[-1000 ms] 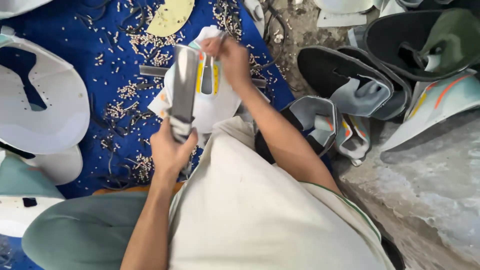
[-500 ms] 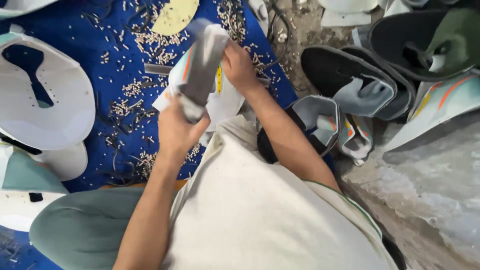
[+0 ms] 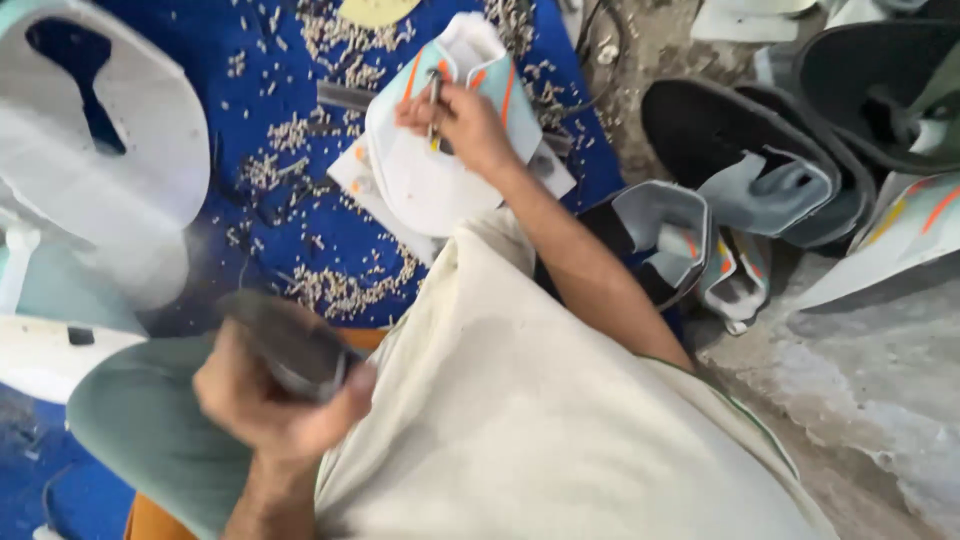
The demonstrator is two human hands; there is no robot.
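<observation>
From the head camera, the left hand (image 3: 275, 400) is closing its fingers firmly around a dark grey, flat, slightly curved piece (image 3: 285, 345), blurred, so its material is hard to tell; it is sitting low in the view, beside the cream-coloured garment (image 3: 560, 420) over the person's lap. The right hand (image 3: 462, 122) is reaching forward and pinching a thin metal tool (image 3: 434, 100) between thumb and fingertips, its knuckles resting on a white shoe upper (image 3: 430, 180) with pale teal panels and orange stripes. That upper is lying on a blue cloth (image 3: 290, 235) that is carrying scattered small pale chips (image 3: 340, 290). To the left, large smooth white and pale green moulded shells (image 3: 110, 180) are lying. To the right, dark shoes (image 3: 760, 150) are holding grey-blue folded uppers inside their openings, on a rough grey floor (image 3: 880, 390).
</observation>
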